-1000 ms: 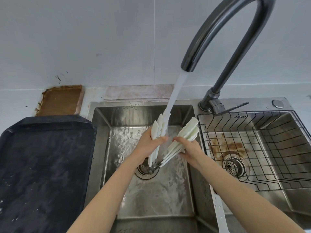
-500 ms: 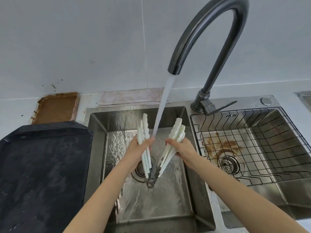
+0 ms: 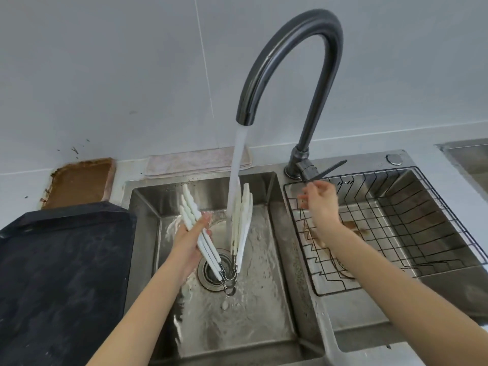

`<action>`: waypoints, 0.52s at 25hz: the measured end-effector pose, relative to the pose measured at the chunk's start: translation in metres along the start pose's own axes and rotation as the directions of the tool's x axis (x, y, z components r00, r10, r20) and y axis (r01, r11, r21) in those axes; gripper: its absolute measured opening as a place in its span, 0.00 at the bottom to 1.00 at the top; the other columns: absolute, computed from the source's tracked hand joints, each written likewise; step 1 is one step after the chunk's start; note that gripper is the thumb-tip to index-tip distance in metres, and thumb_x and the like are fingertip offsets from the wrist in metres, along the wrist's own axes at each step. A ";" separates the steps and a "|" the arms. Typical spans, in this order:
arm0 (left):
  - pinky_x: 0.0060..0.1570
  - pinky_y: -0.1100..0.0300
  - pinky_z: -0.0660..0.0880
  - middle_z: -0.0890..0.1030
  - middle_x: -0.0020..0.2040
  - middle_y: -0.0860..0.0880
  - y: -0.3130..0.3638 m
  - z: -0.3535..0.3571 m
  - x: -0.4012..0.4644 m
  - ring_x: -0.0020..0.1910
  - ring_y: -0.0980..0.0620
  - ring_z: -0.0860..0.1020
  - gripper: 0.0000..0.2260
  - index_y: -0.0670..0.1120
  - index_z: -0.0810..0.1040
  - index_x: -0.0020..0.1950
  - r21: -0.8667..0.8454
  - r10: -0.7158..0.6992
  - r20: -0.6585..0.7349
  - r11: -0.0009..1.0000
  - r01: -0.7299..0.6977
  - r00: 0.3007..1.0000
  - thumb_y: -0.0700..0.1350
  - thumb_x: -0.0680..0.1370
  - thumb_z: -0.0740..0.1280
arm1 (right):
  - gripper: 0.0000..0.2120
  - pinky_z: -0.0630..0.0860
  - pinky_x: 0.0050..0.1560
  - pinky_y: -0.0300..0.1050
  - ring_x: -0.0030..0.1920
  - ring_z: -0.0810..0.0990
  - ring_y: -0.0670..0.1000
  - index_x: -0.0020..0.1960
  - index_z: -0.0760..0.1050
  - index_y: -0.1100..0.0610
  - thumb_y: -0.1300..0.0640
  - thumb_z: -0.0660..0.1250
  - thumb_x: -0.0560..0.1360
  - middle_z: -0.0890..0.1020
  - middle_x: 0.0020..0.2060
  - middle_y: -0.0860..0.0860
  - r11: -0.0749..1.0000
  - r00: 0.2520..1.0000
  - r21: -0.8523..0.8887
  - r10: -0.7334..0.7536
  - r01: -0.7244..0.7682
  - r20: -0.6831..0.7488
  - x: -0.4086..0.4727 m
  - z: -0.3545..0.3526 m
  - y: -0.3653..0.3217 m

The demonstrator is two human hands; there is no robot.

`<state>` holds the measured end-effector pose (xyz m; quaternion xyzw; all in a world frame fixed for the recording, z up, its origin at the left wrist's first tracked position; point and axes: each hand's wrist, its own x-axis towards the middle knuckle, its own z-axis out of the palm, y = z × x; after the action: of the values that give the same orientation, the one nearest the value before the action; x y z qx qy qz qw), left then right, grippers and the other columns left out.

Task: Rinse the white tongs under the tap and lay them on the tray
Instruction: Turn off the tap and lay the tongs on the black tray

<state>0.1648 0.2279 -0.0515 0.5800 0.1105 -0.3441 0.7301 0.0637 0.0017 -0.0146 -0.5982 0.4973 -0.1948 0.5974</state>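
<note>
Left hand: the left hand (image 3: pixel 190 243) is over the left basin and grips one side of the white tongs (image 3: pixel 211 233), with the fingers closed around the left bundle of arms.
White tongs: several pairs are held together, spread in a V shape; the metal hinges are low, near the drain (image 3: pixel 215 273), and the white tips point up and away.
Right bundle of tongs: these arms stand almost upright just beside the water stream (image 3: pixel 235 178), and no hand holds them.
Right hand: the right hand (image 3: pixel 320 204) is raised over the wire rack (image 3: pixel 396 220), just below the tap lever (image 3: pixel 326 169); the fingers are loosely curled and hold nothing; whether they touch the lever I cannot tell.
Tap: the dark curved tap (image 3: pixel 295 62) is running, and the water falls into the left basin of the sink (image 3: pixel 264 299).
Tray: the black tray (image 3: pixel 63 273) lies on the left of the sink, well apart from the tongs.
Far side: a pale cloth (image 3: pixel 195 161) lies behind the sink, and a brown pad (image 3: pixel 81 180) lies behind the tray.
</note>
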 end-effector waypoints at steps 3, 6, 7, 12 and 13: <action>0.29 0.63 0.75 0.70 0.30 0.51 -0.002 0.002 -0.002 0.23 0.57 0.72 0.04 0.48 0.73 0.43 -0.077 -0.026 0.003 0.997 0.026 1.000 0.43 0.77 0.64 | 0.21 0.74 0.40 0.40 0.37 0.77 0.47 0.68 0.62 0.60 0.54 0.60 0.78 0.78 0.45 0.53 1.000 0.991 0.031 0.009 -0.004 -0.136 0.019 -0.026 -0.011; 0.29 0.63 0.73 0.70 0.27 0.53 -0.004 0.006 -0.005 0.23 0.58 0.71 0.04 0.48 0.72 0.42 -0.145 -0.052 0.016 0.988 0.053 0.999 0.44 0.77 0.64 | 0.25 0.74 0.48 0.43 0.37 0.77 0.46 0.72 0.61 0.59 0.53 0.61 0.77 0.78 0.38 0.47 0.999 0.989 -0.019 -0.045 0.043 -0.138 0.031 -0.034 -0.016; 0.29 0.64 0.73 0.71 0.27 0.53 -0.004 0.007 -0.005 0.23 0.58 0.71 0.04 0.49 0.72 0.42 -0.159 -0.057 0.018 0.985 0.060 0.998 0.44 0.77 0.64 | 0.25 0.75 0.50 0.44 0.36 0.76 0.45 0.72 0.61 0.59 0.54 0.61 0.78 0.77 0.36 0.46 0.999 0.989 -0.003 -0.054 0.054 -0.134 0.035 -0.035 -0.017; 0.25 0.67 0.73 0.73 0.24 0.54 -0.005 0.010 -0.004 0.20 0.59 0.72 0.05 0.49 0.73 0.41 -0.189 -0.091 0.029 0.977 0.095 0.995 0.45 0.78 0.63 | 0.16 0.76 0.36 0.34 0.31 0.75 0.41 0.64 0.72 0.60 0.55 0.60 0.78 0.75 0.33 0.46 0.994 0.988 0.056 -0.087 0.095 -0.131 0.051 -0.026 -0.019; 0.25 0.66 0.73 0.73 0.24 0.54 -0.006 0.010 -0.002 0.20 0.58 0.72 0.06 0.49 0.73 0.41 -0.189 -0.103 0.027 0.976 0.106 0.994 0.45 0.78 0.64 | 0.15 0.75 0.35 0.33 0.31 0.75 0.41 0.62 0.73 0.60 0.55 0.60 0.78 0.75 0.32 0.46 0.993 0.985 0.061 -0.091 0.100 -0.145 0.052 -0.025 -0.019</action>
<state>0.1572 0.2194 -0.0518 0.4981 0.1667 -0.3748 0.7640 0.0723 -0.0583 -0.0114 -0.5854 0.5023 -0.2820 0.5705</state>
